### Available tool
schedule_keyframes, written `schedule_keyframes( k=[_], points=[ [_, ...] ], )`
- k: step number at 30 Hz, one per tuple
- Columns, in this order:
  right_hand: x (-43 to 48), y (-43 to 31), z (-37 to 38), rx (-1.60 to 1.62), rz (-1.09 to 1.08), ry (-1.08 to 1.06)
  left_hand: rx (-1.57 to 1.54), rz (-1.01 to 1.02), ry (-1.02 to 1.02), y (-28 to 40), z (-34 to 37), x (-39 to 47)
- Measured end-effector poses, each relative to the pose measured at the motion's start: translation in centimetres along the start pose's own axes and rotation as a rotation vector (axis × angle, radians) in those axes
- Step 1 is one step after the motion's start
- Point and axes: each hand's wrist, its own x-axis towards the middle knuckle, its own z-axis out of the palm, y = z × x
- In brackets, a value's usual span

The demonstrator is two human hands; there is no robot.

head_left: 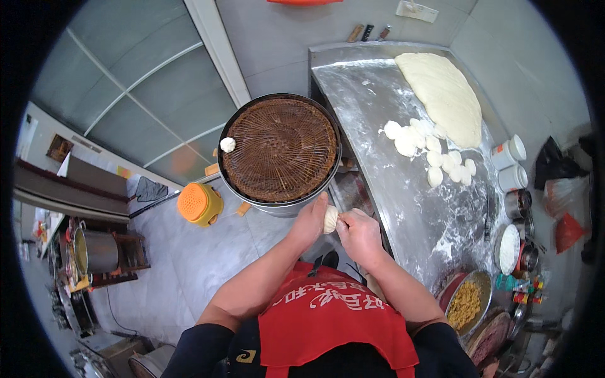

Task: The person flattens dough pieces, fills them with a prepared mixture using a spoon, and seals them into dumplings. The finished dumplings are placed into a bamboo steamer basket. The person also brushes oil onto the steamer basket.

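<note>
Between my hands, above the floor at the tray's near edge, is a pleated dough bun (331,219). My left hand (309,222) cups it from the left, and my right hand (358,232) pinches its right side with the fingertips. A similar small bun (228,144) sits at the left rim of a round woven steamer tray (279,146), dark brown, set in a metal rim. To the right, a floured metal worktable (364,108) bears several flat dough rounds (435,158) and a large slab of dough (442,94).
At the table's near right stands a metal bowl of yellow filling (465,304), beside a bowl of white flour (509,250) and white tubs (508,153). A yellow plastic stool (199,204) stands on the floor left of the steamer. A large pot (96,249) is at far left.
</note>
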Motion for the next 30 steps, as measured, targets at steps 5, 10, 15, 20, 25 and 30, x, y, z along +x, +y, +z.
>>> schedule_keyframes(
  k=[5, 10, 15, 20, 25, 30],
  points=[
    [3.1, -1.4, 0.5, 0.053, -0.033, 0.164, -0.22, 0.165, -0.053, 1.8, -0.3, -0.3],
    [6.1, -0.6, 3.3, -0.095, -0.225, 0.037, -0.273, -0.053, -0.003, 1.7, -4.4, 1.8],
    [9.3, -2.0, 7.8, 0.0, -0.178, -0.012, -0.465, -0.23, 0.024, 1.3, -9.4, 3.2],
    [13.0, -3.7, 12.7, 0.246, -0.11, -0.172, -0.82, -0.357, -0.029, 0.5, -16.3, 3.8],
    [15.1, -5.6, 20.9, 0.294, -0.031, -0.423, -0.933, -0.369, 0.06, -1.0, -21.8, 4.4],
    [18.3, -5.2, 29.4, 0.84, 0.631, -0.538, -0.717, -0.581, 0.004, -2.8, -29.6, -0.1]
  ],
)
